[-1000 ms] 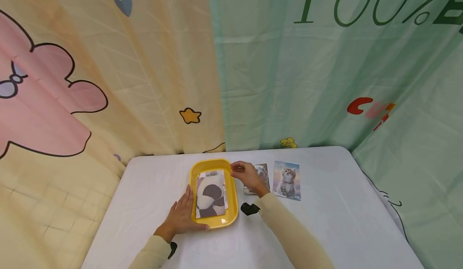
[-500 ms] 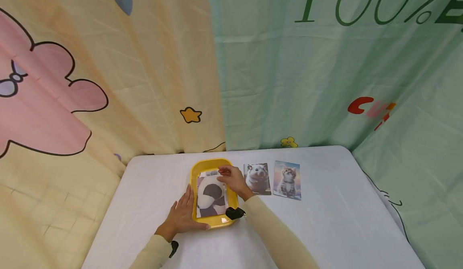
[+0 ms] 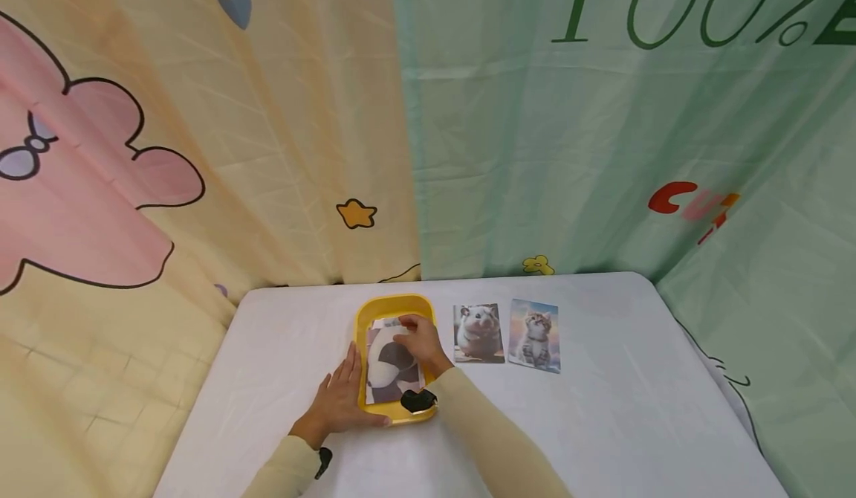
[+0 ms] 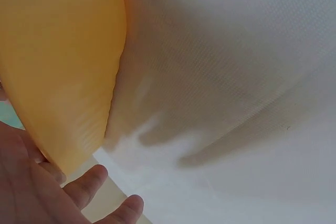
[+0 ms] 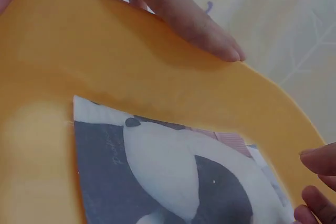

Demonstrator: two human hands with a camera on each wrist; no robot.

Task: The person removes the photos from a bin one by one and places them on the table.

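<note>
A yellow tray on the white table holds a stack of picture cards; the top card shows a black and white animal. My left hand lies flat against the tray's left side with its thumb along the near rim. My right hand reaches over the tray, its fingertips at the far end of the top card. In the right wrist view the top card lies in the tray, and my right fingertips are by its corner. The left wrist view shows the tray's outer wall.
A hamster card and a kitten card lie side by side on the table, right of the tray. Printed curtains hang close behind and to the right. The table's edges lie near on the left and right.
My right hand has moved left from the hamster card, now lying uncovered on the table, to the stack in the tray. The left hand has stayed by the tray.
</note>
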